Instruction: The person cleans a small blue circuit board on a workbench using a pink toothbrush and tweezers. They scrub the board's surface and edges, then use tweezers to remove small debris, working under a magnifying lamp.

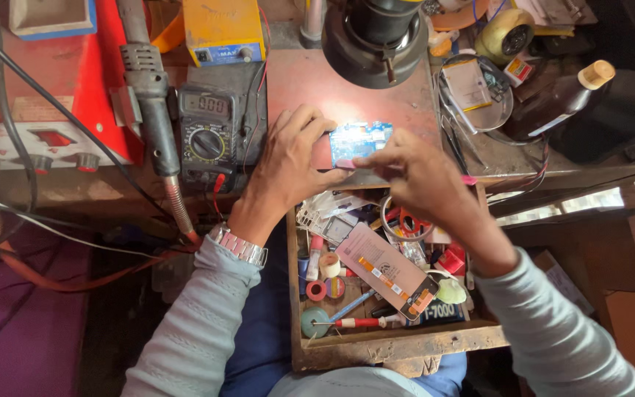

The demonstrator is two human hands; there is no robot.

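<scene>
The drawer [398, 345] below the blue circuit board [360, 140] is rough, worn bare wood, its front edge chipped. The board itself looks glossy, catching bright light. Left of the board, the multimeter [207, 136] has a matt dark plastic case. The watch [239, 245] on the wrist below the board is shiny linked metal. Both sleeves are soft ribbed grey knit. The benchtop [299, 81] around the board is dull, scuffed red.
</scene>
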